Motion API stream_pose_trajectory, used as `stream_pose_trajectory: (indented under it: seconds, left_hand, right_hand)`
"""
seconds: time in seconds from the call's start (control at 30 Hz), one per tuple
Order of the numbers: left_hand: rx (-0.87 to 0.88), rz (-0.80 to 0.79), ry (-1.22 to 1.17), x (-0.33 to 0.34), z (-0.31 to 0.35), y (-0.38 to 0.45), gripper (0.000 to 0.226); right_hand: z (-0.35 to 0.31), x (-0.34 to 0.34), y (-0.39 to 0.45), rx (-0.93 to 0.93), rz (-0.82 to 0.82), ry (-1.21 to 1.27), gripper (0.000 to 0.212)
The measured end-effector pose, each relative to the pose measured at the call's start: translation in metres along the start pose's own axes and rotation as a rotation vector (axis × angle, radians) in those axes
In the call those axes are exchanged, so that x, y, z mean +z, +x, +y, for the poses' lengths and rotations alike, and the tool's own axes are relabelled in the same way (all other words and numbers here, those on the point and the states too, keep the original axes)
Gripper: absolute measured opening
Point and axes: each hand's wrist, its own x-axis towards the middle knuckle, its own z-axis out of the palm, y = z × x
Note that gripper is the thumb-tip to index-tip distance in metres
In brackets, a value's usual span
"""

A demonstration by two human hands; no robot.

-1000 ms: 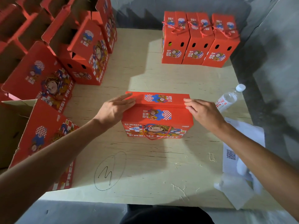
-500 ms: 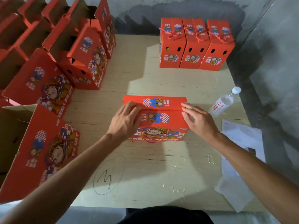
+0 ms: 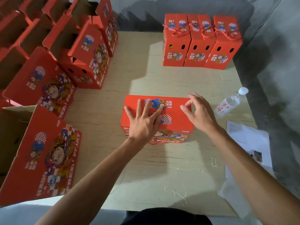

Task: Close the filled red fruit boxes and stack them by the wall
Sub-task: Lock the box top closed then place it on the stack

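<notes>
A red fruit box (image 3: 177,125) with cartoon print stands in the middle of the plywood table (image 3: 146,168), its top flaps folded flat. My left hand (image 3: 144,120) lies spread on the box top, fingers apart and pressing down. My right hand (image 3: 199,112) hovers over the box's right end, fingers loosely curled and holding nothing. A red cord handle hangs down the box's near face. Three closed red boxes (image 3: 201,43) with tied cords stand side by side against the far wall.
Several open red boxes (image 3: 78,51) crowd the left side, one near the front left corner (image 3: 47,156). A plastic water bottle (image 3: 230,103) lies to the right of the box. White papers (image 3: 248,140) lie at the table's right edge. Grey walls close the back and right.
My left hand slid from the box's left end onto its top and spread flat. My right hand lifted off the right end of the lid and now hovers above it.
</notes>
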Motion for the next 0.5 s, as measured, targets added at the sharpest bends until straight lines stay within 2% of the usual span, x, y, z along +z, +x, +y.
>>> stream_pose_trajectory:
  seconds: [0.1,0.2,0.27,0.33,0.43,0.5]
  left_hand:
    - [0.077,0.025,-0.025,0.001,-0.014,0.012,0.043]
    - [0.203,0.035,-0.013,-0.007,-0.033,0.033,0.042]
    - [0.182,0.061,-0.015,-0.008,-0.042,0.040,0.045]
    - [-0.044,0.097,-0.155,-0.005,-0.048,0.046,0.059]
    - [-0.446,0.127,-0.524,0.001,-0.047,0.051,0.094]
    - [-0.650,0.108,-0.831,0.004,-0.052,0.057,0.096]
  right_hand:
    - [-0.011,0.013,0.008,0.197,-0.072,0.011,0.059]
    - [-0.020,0.023,0.012,0.289,0.035,-0.032,0.054]
    - [-0.025,0.023,0.014,0.371,0.079,-0.111,0.057]
    - [-0.031,0.023,0.012,0.440,0.082,-0.161,0.061]
    - [-0.037,0.029,-0.002,0.489,0.042,-0.105,0.072]
    - [-0.039,0.033,-0.006,0.522,-0.103,-0.006,0.087]
